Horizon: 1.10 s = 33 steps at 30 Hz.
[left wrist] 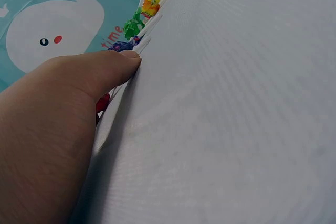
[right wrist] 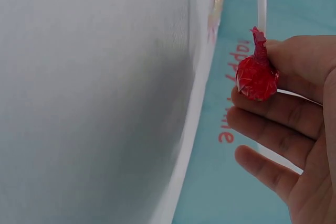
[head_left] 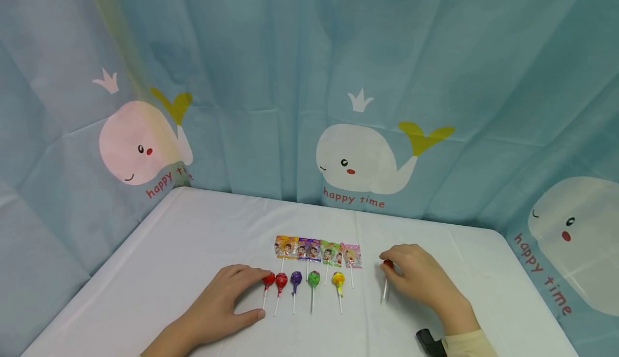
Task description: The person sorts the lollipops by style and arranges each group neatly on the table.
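Observation:
My right hand [head_left: 419,277] pinches a red-wrapped lollipop [right wrist: 257,80] between thumb and index finger, just below its head. Its white stick points toward me in the head view, and the other fingers are loosely spread. On the left, my left hand [head_left: 220,304] rests at the end of a row of lollipops, fingertips at the head of a red lollipop [head_left: 268,279]. The left thumb lies apart, near that stick's lower end. Beside it run another red lollipop [head_left: 281,280], a purple one [head_left: 296,278], a green one [head_left: 314,278] and, after a gap, a yellow one [head_left: 338,279].
Behind the row lie flat-wrapped lollipops in orange [head_left: 287,247], purple [head_left: 309,249], green [head_left: 331,253] and pink [head_left: 352,255] packets. All are on a white-covered table [head_left: 203,228]. A blue whale-print curtain [head_left: 251,77] hangs behind. A black object [head_left: 430,343] shows by the right wrist.

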### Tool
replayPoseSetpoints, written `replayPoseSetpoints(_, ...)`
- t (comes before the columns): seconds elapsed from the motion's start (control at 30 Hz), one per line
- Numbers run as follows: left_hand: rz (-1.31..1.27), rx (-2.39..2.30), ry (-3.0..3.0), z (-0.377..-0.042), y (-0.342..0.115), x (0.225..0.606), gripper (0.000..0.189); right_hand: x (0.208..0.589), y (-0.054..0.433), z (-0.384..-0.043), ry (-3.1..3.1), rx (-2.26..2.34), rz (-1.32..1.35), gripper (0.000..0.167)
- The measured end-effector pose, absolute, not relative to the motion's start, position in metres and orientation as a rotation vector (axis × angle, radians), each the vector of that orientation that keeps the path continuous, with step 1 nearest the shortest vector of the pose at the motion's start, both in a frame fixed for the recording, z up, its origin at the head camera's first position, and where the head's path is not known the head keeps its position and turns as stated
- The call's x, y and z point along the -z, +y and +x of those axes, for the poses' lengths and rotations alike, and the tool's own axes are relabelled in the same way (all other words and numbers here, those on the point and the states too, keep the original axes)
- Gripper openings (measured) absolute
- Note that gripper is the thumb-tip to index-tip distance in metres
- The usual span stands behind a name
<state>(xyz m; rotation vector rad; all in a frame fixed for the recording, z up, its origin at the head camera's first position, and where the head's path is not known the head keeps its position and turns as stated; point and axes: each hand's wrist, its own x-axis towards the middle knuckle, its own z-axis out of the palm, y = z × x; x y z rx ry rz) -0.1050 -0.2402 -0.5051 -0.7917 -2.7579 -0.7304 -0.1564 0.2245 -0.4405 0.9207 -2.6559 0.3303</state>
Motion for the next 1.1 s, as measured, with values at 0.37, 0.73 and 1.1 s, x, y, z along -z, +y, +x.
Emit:
replayPoseSetpoints(0.37,-0.787,0.727,-2.764,-0.105,-0.240,0.506,0.067,0.445,0.216,-0.160,-2.692,-0.303,0.921,0.013)
replayPoseSetpoints(0.73,-0.757,0.736,-2.800,-0.104,-0.240,0.506,0.067,0.448,0.211,-0.159,-2.701,-0.302,0.944,0.011)
replayPoseSetpoints(1.1,-0.771,0.722,-2.797,-0.103,-0.239,0.503,0.067,0.457,0.207,-0.158,-2.750,-0.330,0.937,0.009)
